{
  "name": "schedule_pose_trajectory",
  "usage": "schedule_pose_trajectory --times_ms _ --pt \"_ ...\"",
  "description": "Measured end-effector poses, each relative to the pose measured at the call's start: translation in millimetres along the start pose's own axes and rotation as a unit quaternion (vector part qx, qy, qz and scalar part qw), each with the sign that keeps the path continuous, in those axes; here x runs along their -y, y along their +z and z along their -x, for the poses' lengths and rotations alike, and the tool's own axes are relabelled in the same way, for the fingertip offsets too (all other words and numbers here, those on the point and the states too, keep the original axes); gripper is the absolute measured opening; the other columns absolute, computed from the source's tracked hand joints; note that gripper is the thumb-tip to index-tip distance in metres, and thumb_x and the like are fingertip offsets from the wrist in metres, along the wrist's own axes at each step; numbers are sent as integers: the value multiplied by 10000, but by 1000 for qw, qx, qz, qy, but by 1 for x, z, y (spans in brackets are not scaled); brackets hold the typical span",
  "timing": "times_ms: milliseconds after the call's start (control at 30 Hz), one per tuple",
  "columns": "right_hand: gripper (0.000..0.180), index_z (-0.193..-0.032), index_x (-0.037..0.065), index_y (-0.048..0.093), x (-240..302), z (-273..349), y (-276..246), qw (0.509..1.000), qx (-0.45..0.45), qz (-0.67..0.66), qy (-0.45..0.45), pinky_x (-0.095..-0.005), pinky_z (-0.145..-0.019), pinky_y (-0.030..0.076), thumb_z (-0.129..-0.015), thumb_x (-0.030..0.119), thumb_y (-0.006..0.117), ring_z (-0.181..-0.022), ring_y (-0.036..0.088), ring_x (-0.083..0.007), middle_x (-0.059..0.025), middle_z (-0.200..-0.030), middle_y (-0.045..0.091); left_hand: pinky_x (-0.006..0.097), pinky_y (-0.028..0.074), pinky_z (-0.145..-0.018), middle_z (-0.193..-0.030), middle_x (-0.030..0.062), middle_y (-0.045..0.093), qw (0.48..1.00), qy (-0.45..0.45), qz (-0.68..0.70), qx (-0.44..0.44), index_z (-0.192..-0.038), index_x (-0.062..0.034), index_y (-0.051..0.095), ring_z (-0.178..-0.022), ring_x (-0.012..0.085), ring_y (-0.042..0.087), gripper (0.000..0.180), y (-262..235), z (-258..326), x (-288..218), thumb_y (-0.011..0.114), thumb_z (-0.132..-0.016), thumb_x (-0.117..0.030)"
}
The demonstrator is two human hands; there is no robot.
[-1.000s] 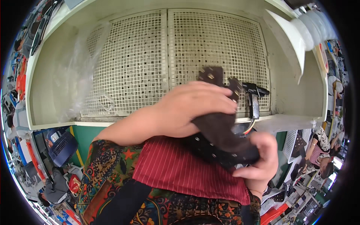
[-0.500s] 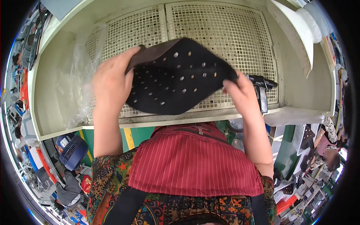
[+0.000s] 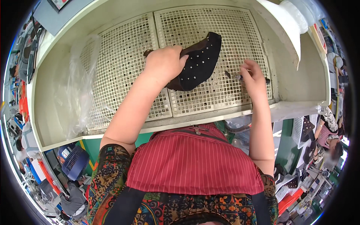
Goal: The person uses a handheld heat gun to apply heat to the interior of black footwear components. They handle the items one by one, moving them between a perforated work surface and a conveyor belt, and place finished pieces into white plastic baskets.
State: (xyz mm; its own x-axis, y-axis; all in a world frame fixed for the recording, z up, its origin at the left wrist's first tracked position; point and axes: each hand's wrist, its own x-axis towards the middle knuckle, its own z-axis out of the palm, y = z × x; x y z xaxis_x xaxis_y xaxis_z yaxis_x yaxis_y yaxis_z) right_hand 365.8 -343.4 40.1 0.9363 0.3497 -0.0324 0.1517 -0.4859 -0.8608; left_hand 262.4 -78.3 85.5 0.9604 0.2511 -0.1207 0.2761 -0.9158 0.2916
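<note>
Since half a second ago, the right hand point(image 3: 257, 80) has left the black studded piece point(image 3: 202, 62) and moved to a dark tool point(image 3: 267, 80). Nearest lies the red striped apron point(image 3: 195, 165). Beyond it, the left hand point(image 3: 163, 65) is clamped on the studded piece, over the grid point(image 3: 123, 56), covering part of it; whether it touches the grid is unclear. The right fingers curl at the tool, mostly hiding it; I cannot tell whether they close on it. Farther up, the white hood point(image 3: 285, 28) is cut off by the frame.
</note>
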Motion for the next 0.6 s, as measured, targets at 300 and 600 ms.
schedule_pose_trajectory --times_ms 300,600 --pt "386 -1052 -48 596 -48 41 -64 951 18 272 146 -347 -755 483 -848 281 608 -829 621 -255 -172 -917 645 436 502 -770 -934 208 636 974 -86 203 58 -1022 -11 620 -871 343 627 394 8 -46 -4 450 -873 -334" --pt "437 -1130 -50 538 -26 33 -48 929 32 -229 290 -254 -672 486 -804 210 670 -834 600 -125 -87 -993 632 332 485 -718 -987 109 642 833 -276 471 93 -1081 27 580 -844 189 612 328 21 -55 17 470 -903 -225"
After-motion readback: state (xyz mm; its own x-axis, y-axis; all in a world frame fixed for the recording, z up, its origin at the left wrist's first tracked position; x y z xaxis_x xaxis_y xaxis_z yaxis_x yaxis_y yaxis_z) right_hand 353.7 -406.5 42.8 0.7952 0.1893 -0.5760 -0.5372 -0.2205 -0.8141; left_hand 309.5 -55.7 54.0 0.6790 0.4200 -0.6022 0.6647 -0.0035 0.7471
